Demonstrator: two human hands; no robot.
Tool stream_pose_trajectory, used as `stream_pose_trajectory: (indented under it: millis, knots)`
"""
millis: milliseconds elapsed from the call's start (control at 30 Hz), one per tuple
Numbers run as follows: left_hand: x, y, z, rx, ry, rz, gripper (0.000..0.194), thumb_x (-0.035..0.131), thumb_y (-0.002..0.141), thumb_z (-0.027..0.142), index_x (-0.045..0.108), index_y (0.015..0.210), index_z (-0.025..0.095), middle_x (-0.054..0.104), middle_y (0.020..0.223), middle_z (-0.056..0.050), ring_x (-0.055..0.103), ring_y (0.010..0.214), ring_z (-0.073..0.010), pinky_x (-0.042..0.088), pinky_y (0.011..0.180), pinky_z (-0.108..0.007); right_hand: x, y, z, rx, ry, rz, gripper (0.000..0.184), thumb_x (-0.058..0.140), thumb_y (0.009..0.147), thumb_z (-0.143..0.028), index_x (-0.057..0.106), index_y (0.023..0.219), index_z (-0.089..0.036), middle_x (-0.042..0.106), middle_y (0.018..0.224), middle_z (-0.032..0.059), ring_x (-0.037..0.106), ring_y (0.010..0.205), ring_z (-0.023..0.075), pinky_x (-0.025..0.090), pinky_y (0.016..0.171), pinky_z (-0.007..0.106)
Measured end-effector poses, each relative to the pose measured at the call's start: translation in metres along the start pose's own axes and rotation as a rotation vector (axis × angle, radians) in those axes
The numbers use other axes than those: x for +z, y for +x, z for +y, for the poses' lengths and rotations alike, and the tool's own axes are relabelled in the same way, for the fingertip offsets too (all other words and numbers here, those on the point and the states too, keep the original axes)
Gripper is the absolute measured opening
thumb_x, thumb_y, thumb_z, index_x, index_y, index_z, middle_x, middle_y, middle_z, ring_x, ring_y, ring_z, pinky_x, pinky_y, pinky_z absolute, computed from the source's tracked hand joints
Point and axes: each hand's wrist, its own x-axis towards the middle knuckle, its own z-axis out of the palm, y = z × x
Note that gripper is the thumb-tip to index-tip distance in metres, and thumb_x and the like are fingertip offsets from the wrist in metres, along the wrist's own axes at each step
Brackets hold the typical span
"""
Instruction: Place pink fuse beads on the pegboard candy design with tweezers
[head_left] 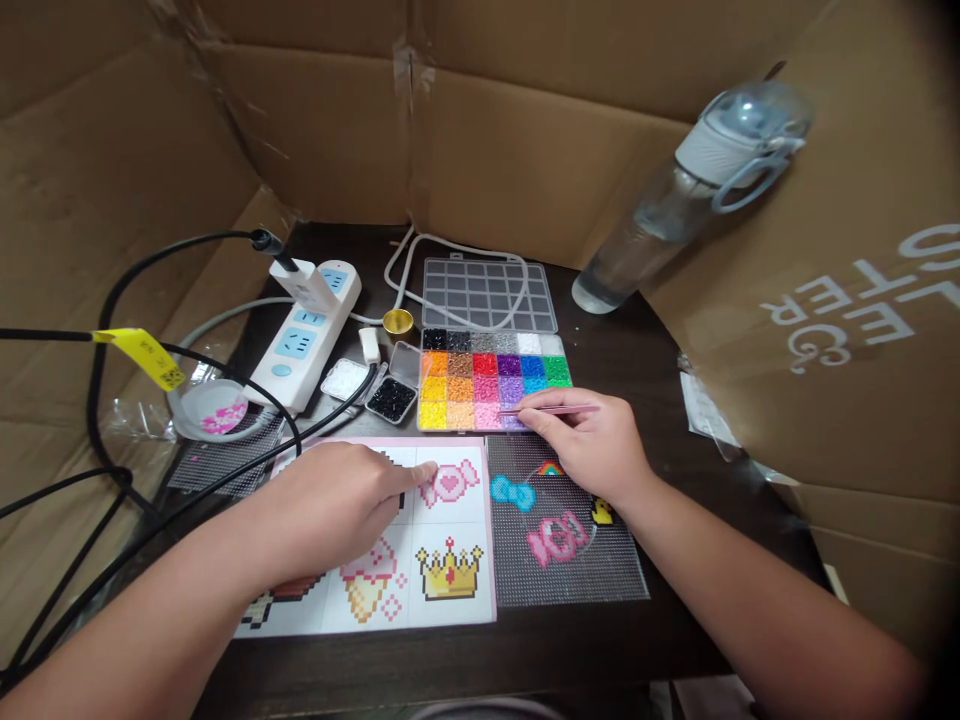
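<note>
My right hand (589,440) is closed on pink tweezers (555,409), their tips over the light pink beads (489,414) in the front row of the bead box (459,431). With one finger stretched out, my left hand (337,500) touches the pattern sheet (450,525) beside a pink candy picture (450,483); it holds nothing, and its other fingers are mostly hidden. On the clear pegboard (600,585) lie a pink candy shape (557,538) made of beads, a blue bow (514,492), a small rainbow (551,467) and a yellow figure (602,511) partly beside my right wrist.
A white power strip (304,345) stands at left with black cables (97,400) near my left arm. Small boxes hold black beads (391,399) and white beads (345,380). Farther left is a dish (214,408) of pink beads. A water bottle (660,225) stands back right; cardboard walls (525,150) surround the table.
</note>
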Motion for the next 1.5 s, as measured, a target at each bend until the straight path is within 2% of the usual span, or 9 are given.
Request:
stream_pose_trajectory:
  millis: [233, 567, 767, 933, 1067, 1133, 1333, 1500]
  knots:
    - [-0.001, 0.000, 0.001, 0.010, 0.048, -0.054, 0.055, 0.037, 0.091, 0.018, 0.055, 0.141, 0.033, 0.077, 0.101, -0.009, 0.071, 0.087, -0.0262, 0.051, 0.072, -0.036, 0.000, 0.000, -0.003, 0.013, 0.005, 0.013, 0.007, 0.075, 0.075, -0.026, 0.077, 0.073, -0.020, 0.078, 0.074, 0.0043, 0.075, 0.068, 0.0191, 0.062, 0.063, 0.028]
    - [0.001, 0.000, 0.001, 0.020, 0.057, -0.057, 0.056, 0.036, 0.092, 0.017, 0.054, 0.143, 0.030, 0.077, 0.103, -0.010, 0.072, 0.090, -0.0284, 0.052, 0.073, -0.038, -0.001, -0.001, -0.002, -0.004, -0.009, 0.010, 0.009, 0.075, 0.076, -0.028, 0.077, 0.075, -0.019, 0.078, 0.074, 0.0052, 0.075, 0.068, 0.0195, 0.062, 0.064, 0.030]
    - [0.000, 0.000, 0.001, 0.002, 0.068, -0.041, 0.055, 0.038, 0.091, 0.018, 0.057, 0.140, 0.035, 0.077, 0.102, -0.008, 0.071, 0.088, -0.0278, 0.051, 0.072, -0.037, -0.002, -0.001, -0.004, -0.006, -0.016, 0.001, 0.008, 0.075, 0.076, -0.027, 0.078, 0.075, -0.019, 0.078, 0.074, 0.0050, 0.075, 0.068, 0.0196, 0.063, 0.065, 0.030]
    - [0.001, 0.002, 0.001, -0.010, 0.072, -0.001, 0.054, 0.039, 0.090, 0.019, 0.059, 0.137, 0.038, 0.077, 0.102, -0.006, 0.071, 0.084, -0.0269, 0.050, 0.069, -0.036, -0.017, -0.005, -0.017, -0.091, 0.020, 0.073, 0.003, 0.075, 0.077, -0.021, 0.077, 0.075, -0.021, 0.078, 0.077, 0.0026, 0.074, 0.069, 0.0174, 0.062, 0.065, 0.028]
    - [0.000, 0.001, 0.001, -0.033, 0.079, 0.000, 0.054, 0.040, 0.089, 0.020, 0.060, 0.135, 0.040, 0.077, 0.104, -0.005, 0.070, 0.084, -0.0261, 0.050, 0.067, -0.034, -0.042, -0.024, -0.031, -0.232, 0.069, 0.179, 0.011, 0.075, 0.079, -0.015, 0.077, 0.076, -0.025, 0.078, 0.082, 0.0003, 0.074, 0.075, 0.0159, 0.061, 0.070, 0.027]
    - [0.000, 0.001, 0.001, -0.048, 0.080, -0.015, 0.053, 0.041, 0.089, 0.021, 0.061, 0.134, 0.040, 0.077, 0.102, -0.005, 0.070, 0.082, -0.0263, 0.050, 0.067, -0.033, -0.052, -0.040, -0.032, -0.250, 0.073, 0.185, 0.015, 0.074, 0.080, -0.011, 0.077, 0.077, -0.026, 0.078, 0.082, -0.0012, 0.073, 0.073, 0.0142, 0.061, 0.069, 0.025]
    - [-0.005, 0.001, 0.006, -0.113, 0.098, -0.077, 0.054, 0.037, 0.090, 0.023, 0.058, 0.136, 0.043, 0.076, 0.104, -0.006, 0.069, 0.082, -0.0269, 0.049, 0.068, -0.035, -0.068, -0.094, -0.008, -0.068, -0.008, 0.125, 0.020, 0.071, 0.082, -0.009, 0.077, 0.077, -0.027, 0.077, 0.082, -0.0020, 0.073, 0.075, 0.0132, 0.060, 0.071, 0.023]
    - [-0.005, 0.003, 0.007, -0.151, 0.068, -0.082, 0.052, 0.040, 0.091, 0.024, 0.058, 0.135, 0.045, 0.075, 0.098, -0.005, 0.067, 0.076, -0.0247, 0.047, 0.065, -0.032, -0.071, -0.123, 0.004, 0.040, -0.093, 0.115, 0.024, 0.068, 0.082, -0.008, 0.076, 0.075, -0.029, 0.078, 0.081, -0.0038, 0.073, 0.075, 0.0108, 0.059, 0.073, 0.018]
